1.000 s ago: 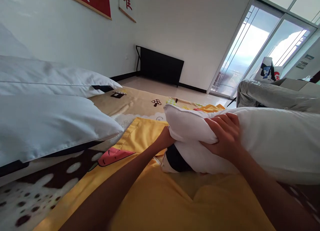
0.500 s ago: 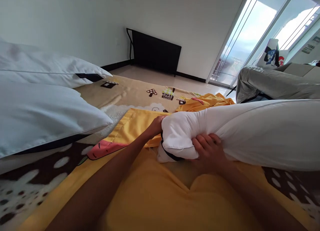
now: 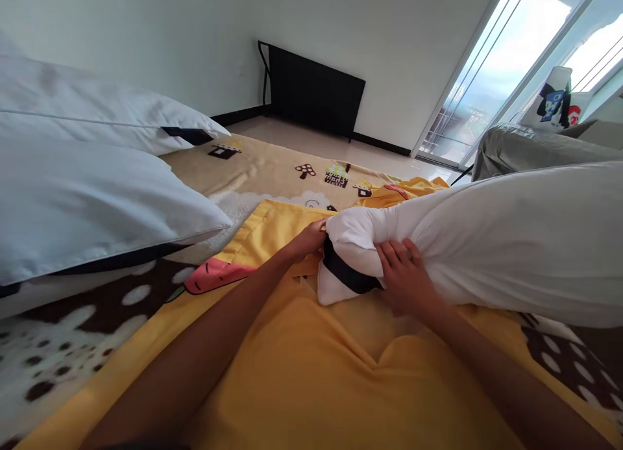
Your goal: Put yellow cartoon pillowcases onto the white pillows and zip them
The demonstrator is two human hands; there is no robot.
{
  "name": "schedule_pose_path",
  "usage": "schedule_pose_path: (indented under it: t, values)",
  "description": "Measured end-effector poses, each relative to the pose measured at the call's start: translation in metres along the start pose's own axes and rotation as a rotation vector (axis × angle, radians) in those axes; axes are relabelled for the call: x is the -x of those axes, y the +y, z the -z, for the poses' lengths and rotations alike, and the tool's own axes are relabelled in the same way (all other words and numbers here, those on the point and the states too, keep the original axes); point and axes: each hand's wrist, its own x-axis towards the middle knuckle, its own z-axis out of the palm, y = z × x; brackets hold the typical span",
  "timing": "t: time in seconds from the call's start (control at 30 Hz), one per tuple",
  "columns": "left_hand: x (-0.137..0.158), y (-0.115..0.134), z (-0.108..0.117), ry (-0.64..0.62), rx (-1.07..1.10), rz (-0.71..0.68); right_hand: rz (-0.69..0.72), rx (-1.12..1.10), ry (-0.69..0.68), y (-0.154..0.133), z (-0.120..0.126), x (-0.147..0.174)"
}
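Observation:
A white pillow [image 3: 511,242] with a black band near its end reaches in from the right. It rests on a yellow cloth with a carrot print [image 3: 272,232], which spreads beneath both forearms. My right hand [image 3: 406,275] is closed round the lower side of the pillow's narrowed end, fingers pressing into the fabric. At the far left corner of that end, my left hand [image 3: 309,239] grips the pillow's edge; its fingertips are partly hidden behind the pillow. Whether the left hand also pinches some yellow cloth cannot be seen.
Two white pillows [image 3: 107,203] are stacked at the left on a brown and beige patterned blanket [image 3: 272,154]. Crumpled yellow fabric [image 3: 418,185] lies beyond the held pillow. A black panel [image 3: 314,89] leans at the wall. A plastic-covered grey object [image 3: 530,150] stands near the window.
The pillow's end has been turned and squeezed, so more of the black band shows. My right hand has shifted slightly along with it. Both hands keep their grip; the view has tilted slightly.

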Motion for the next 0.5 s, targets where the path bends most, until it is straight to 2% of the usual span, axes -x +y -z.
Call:
schedule_pose_path:
  t: [0.3, 0.4, 0.5]
  values:
    - [-0.001, -0.007, 0.007, -0.039, 0.043, 0.056, -0.009, -0.033, 0.017, 0.005, -0.014, -0.025]
    - [-0.003, -0.01, 0.007, 0.009, 0.057, 0.025, 0.022, -0.038, 0.003, 0.01, -0.014, -0.031]
    - [-0.002, -0.005, 0.008, 0.093, 0.086, -0.077, 0.026, -0.028, -0.015, 0.026, -0.003, -0.036]
